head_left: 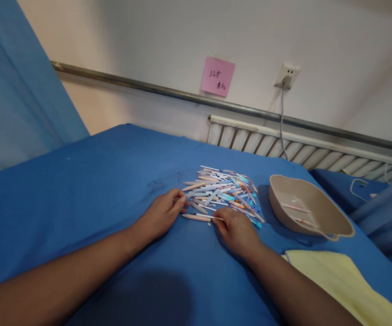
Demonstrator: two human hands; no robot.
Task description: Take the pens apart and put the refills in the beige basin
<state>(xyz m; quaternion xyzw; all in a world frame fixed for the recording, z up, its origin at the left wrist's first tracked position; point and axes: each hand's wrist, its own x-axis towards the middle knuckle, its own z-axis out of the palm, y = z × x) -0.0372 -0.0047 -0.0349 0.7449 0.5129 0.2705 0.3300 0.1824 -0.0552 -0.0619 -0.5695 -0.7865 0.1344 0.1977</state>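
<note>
A heap of pens (216, 192), mostly beige, grey, white and light blue, lies on the blue sheet (114, 181). My left hand (165, 210) rests at the left end of the heap, thumb and fingers pressed together beside the pen tips; what they grip, if anything, is hidden. At the near right side of the heap, my right hand (238, 228) pinches the end of a thin white pen refill (204, 215). Directly beneath that refill lies a beige pen (196, 218), closest to me.
Right of the heap stands a beige plastic basin (332, 217) with a few pen-like sticks inside. A yellow cloth (338, 276) lies in front of it. Behind are a radiator (243, 138), a metal rail (141, 86), a pink note (218, 76) and a plugged socket (287, 76).
</note>
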